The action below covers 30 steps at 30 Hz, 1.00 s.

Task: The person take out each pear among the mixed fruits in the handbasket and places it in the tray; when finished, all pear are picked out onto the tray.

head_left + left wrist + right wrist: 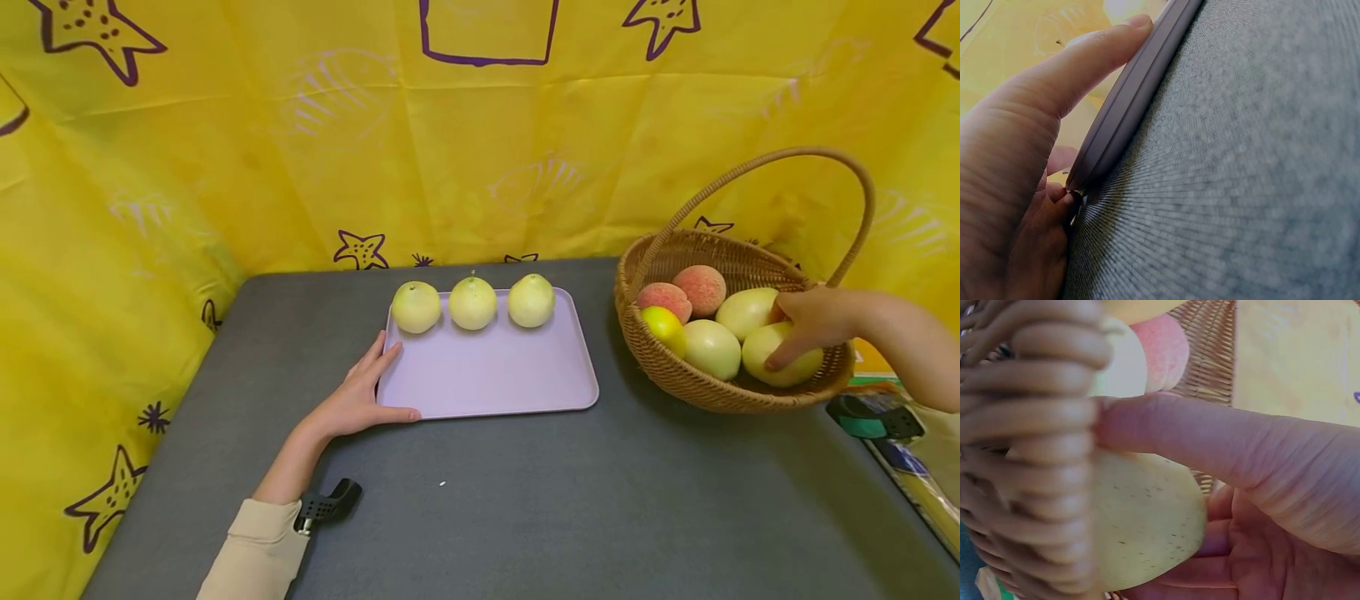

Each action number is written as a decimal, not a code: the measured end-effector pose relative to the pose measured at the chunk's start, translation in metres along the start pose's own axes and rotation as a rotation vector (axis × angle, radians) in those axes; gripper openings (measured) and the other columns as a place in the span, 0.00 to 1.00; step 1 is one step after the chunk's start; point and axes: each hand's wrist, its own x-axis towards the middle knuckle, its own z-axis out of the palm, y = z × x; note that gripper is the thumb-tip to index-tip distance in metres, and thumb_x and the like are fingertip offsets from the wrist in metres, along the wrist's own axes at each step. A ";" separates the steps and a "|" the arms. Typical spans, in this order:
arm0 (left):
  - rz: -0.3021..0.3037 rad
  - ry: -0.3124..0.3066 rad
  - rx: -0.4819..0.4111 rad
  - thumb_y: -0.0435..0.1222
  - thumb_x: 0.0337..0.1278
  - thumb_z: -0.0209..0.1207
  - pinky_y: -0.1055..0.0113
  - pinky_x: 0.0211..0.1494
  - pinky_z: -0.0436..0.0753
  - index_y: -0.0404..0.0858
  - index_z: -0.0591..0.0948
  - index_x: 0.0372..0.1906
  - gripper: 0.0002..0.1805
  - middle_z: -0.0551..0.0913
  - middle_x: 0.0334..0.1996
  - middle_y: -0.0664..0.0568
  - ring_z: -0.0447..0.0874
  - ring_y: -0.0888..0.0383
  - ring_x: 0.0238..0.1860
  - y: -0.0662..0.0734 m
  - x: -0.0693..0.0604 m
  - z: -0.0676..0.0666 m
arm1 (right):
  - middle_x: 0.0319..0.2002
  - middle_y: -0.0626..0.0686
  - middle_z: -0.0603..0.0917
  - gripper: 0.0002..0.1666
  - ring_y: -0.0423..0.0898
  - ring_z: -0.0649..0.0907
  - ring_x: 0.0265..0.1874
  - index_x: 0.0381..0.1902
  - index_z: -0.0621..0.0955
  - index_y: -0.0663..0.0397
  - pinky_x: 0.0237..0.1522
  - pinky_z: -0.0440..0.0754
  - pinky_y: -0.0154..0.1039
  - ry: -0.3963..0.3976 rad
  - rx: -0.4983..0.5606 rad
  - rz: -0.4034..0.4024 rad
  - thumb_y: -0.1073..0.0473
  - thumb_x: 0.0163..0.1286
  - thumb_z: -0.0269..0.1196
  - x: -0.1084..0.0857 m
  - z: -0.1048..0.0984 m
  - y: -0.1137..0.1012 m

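Observation:
In the head view, my left hand (pixel 363 400) spans the near-left corner of a lilac tray (pixel 487 375). Its straight thumb lies against the tray rim (pixel 1129 94) in the left wrist view, while the other fingers touch the left side. Three round pale yellow-green fruits (pixel 472 303) stand in a row along the tray's far edge. Inside a wicker basket (pixel 697 392) at the right, my right hand (pixel 817 321) grips a pale yellow speckled fruit (pixel 1154 519). The thumb crosses the fruit, and the fingers curl round its far side.
Also in the basket are two peaches (pixel 701 290), a bright yellow fruit (pixel 664 330) and two more pale fruits (pixel 711 350). The tall basket handle (pixel 757 164) arches overhead. A yellow patterned cloth (pixel 262 167) hangs behind the dark grey table (pixel 525 508). Packaged items lie at the right edge.

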 end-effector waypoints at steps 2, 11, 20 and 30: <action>0.003 0.001 0.002 0.57 0.40 0.73 0.31 0.66 0.44 0.39 0.52 0.78 0.62 0.33 0.78 0.45 0.35 0.36 0.75 0.000 0.001 0.000 | 0.39 0.62 0.79 0.38 0.58 0.78 0.38 0.46 0.73 0.73 0.37 0.75 0.48 -0.007 0.017 0.009 0.46 0.54 0.74 0.000 0.003 0.002; 0.007 0.005 0.006 0.57 0.40 0.73 0.30 0.66 0.44 0.40 0.53 0.78 0.62 0.33 0.78 0.46 0.35 0.36 0.75 -0.001 0.001 0.001 | 0.39 0.59 0.80 0.39 0.53 0.78 0.35 0.49 0.72 0.65 0.33 0.73 0.43 0.078 0.059 -0.013 0.44 0.51 0.74 -0.004 0.010 0.008; 0.005 0.007 0.000 0.57 0.40 0.73 0.30 0.66 0.44 0.40 0.53 0.77 0.61 0.33 0.78 0.45 0.35 0.36 0.75 -0.001 0.000 0.001 | 0.48 0.61 0.79 0.41 0.50 0.78 0.38 0.53 0.71 0.65 0.35 0.74 0.41 0.161 0.148 -0.046 0.48 0.51 0.76 -0.010 0.004 0.002; -0.003 0.001 -0.009 0.57 0.40 0.73 0.30 0.66 0.44 0.40 0.53 0.77 0.61 0.33 0.78 0.44 0.35 0.36 0.75 0.002 -0.001 0.000 | 0.51 0.60 0.76 0.41 0.51 0.77 0.36 0.64 0.67 0.52 0.32 0.74 0.44 0.203 0.339 -0.032 0.47 0.59 0.72 -0.015 0.002 -0.023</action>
